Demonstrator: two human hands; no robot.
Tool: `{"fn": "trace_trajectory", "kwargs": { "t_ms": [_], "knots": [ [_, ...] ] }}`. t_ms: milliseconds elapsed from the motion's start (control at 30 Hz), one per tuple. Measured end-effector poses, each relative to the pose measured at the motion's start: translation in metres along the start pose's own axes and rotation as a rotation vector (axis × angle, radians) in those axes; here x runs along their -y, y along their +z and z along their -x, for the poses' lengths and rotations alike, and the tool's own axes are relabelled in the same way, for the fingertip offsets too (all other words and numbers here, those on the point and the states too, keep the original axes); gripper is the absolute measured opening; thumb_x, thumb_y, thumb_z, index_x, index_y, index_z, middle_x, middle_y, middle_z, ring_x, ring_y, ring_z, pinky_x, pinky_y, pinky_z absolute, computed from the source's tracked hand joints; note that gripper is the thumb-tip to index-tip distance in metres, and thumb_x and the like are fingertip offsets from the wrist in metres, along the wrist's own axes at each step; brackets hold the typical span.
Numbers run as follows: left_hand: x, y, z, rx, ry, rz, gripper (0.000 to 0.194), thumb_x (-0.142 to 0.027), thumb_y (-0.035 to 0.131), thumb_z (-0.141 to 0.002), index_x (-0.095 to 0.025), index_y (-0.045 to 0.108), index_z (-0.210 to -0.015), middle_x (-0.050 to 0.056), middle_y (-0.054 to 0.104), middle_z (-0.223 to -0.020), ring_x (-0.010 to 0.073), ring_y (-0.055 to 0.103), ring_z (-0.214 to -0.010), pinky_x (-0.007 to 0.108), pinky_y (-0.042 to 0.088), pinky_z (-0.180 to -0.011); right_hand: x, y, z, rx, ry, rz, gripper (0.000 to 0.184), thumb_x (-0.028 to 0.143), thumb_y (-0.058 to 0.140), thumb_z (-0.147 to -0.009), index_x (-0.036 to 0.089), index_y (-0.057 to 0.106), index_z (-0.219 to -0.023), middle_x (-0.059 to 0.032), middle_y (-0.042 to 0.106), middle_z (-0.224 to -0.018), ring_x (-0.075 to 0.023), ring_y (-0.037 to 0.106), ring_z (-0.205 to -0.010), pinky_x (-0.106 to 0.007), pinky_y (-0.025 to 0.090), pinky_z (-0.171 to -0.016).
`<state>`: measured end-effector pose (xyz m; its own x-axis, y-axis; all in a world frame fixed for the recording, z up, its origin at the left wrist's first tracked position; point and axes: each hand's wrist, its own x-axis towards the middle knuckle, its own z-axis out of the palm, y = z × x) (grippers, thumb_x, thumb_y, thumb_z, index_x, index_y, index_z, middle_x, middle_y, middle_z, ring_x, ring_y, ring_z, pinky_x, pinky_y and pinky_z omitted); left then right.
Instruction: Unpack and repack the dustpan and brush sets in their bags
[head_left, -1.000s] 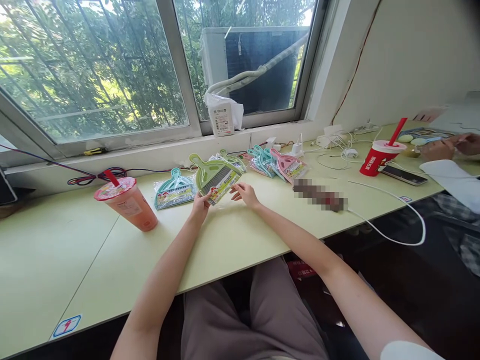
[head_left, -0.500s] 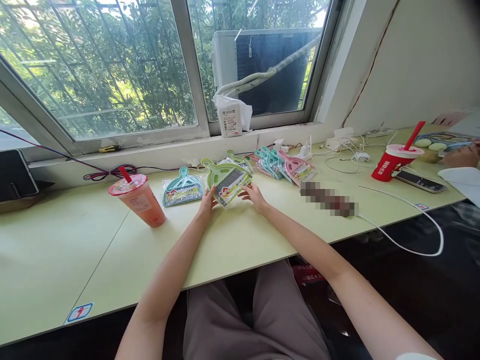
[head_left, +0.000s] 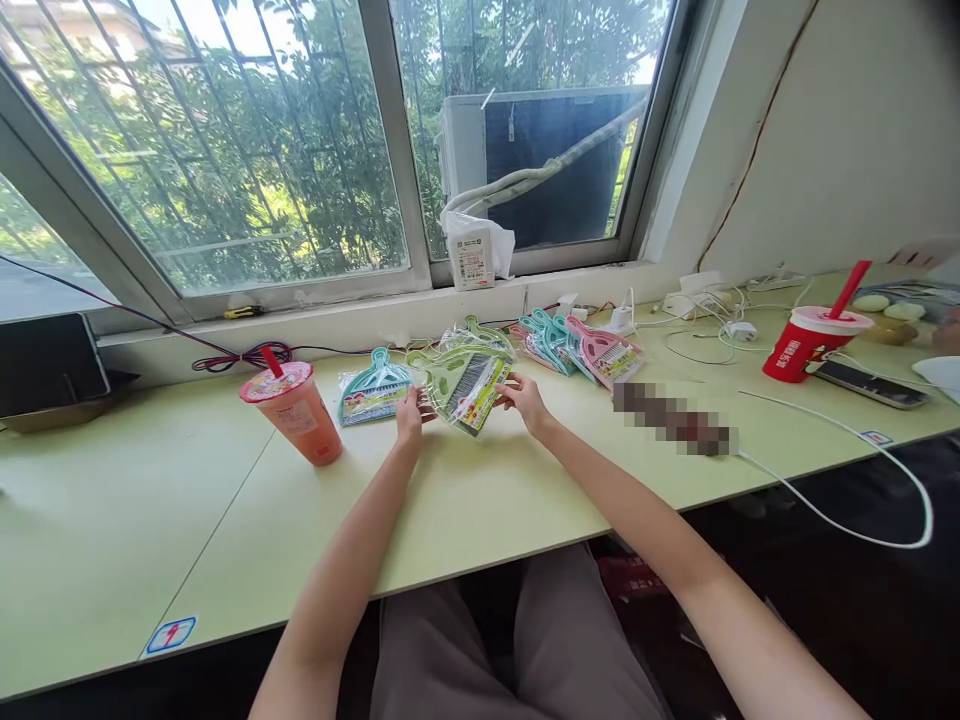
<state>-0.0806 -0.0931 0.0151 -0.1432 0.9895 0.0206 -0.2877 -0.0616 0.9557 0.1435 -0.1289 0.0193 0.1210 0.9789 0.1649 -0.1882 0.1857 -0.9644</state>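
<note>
Reaching in over the bench with forearms converging on the green dustpan set, tilted between the hands. Pinching its right edge with the right hand; meeting its left edge with the left hand, fingers bent, too blurred to tell whether gripping. Open for moving from the green dustpan set to the near bench edge. Wrapped in clear plastic, brush included. Left of it, past a teal dustpan set, holding pinkish drink in a lidded cup; far right, standing lidded in a red cup, contents hidden.
</note>
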Motion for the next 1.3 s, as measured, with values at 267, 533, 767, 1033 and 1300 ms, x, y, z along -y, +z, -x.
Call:
{"fn": "trace_trajectory", "kwargs": {
  "t_ms": [267, 533, 767, 1033, 1300],
  "knots": [
    [-0.013, 0.004, 0.014, -0.284, 0.280, -0.131, 0.032, -0.039, 0.048, -0.094, -0.024, 0.056, -0.121, 0.007, 0.064, -0.106, 0.0146, 0.064, -0.080, 0.024, 0.049, -0.066, 0.012, -0.006, 0.002, 0.070, -0.042, 0.051, 0.043, 0.037, 0.077, -0.063, 0.015, 0.063, -0.097, -0.0045, 0.070, -0.076, -0.0126, 0.062, -0.049, -0.020, 0.036, -0.041],
    [-0.027, -0.003, 0.009, 0.189, 0.296, -0.226, 0.014, -0.030, 0.074, -0.076, -0.019, 0.070, -0.083, 0.005, 0.069, -0.076, 0.0179, 0.065, -0.075, 0.023, 0.049, -0.064, 0.023, -0.031, -0.003, 0.376, -0.038, 0.263, 0.033, 0.038, 0.076, -0.065, 0.013, 0.070, -0.085, -0.0040, 0.069, -0.071, -0.0094, 0.053, -0.048, -0.020, 0.037, -0.040],
    [-0.027, -0.016, -0.007, 0.047, 0.267, -0.344, 0.020, -0.034, 0.063, -0.081, -0.017, 0.067, -0.072, 0.003, 0.065, -0.058, 0.0109, 0.049, -0.039, 0.022, 0.038, -0.046, 0.027, -0.043, -0.008, 0.333, -0.072, 0.230, 0.036, 0.038, 0.077, -0.065, 0.014, 0.072, -0.092, -0.0047, 0.069, -0.077, -0.0087, 0.052, -0.051, -0.021, 0.037, -0.042],
    [-0.043, -0.050, -0.024, -0.278, 0.365, -0.561, 0.019, -0.029, 0.064, -0.077, -0.019, 0.065, -0.061, 0.000, 0.053, -0.047, 0.0142, 0.050, -0.048, 0.023, 0.034, -0.047, 0.024, -0.055, -0.020, -0.078, -0.126, 0.087, 0.033, 0.037, 0.078, -0.059, 0.015, 0.067, -0.081, -0.0020, 0.067, -0.071, -0.0081, 0.051, -0.048, -0.022, 0.039, -0.044],
    [-0.046, -0.050, -0.040, -0.306, 0.148, 0.310, 0.005, -0.015, 0.051, -0.086, -0.017, 0.054, -0.081, 0.001, 0.061, -0.073, 0.0085, 0.064, -0.064, 0.016, 0.050, -0.055, 0.019, -0.062, -0.026, -0.328, -0.105, -0.004, 0.023, 0.033, 0.072, -0.065, 0.018, 0.057, -0.073, -0.0002, 0.066, -0.072, -0.0069, 0.053, -0.049, -0.020, 0.041, -0.048]
  ]
}}
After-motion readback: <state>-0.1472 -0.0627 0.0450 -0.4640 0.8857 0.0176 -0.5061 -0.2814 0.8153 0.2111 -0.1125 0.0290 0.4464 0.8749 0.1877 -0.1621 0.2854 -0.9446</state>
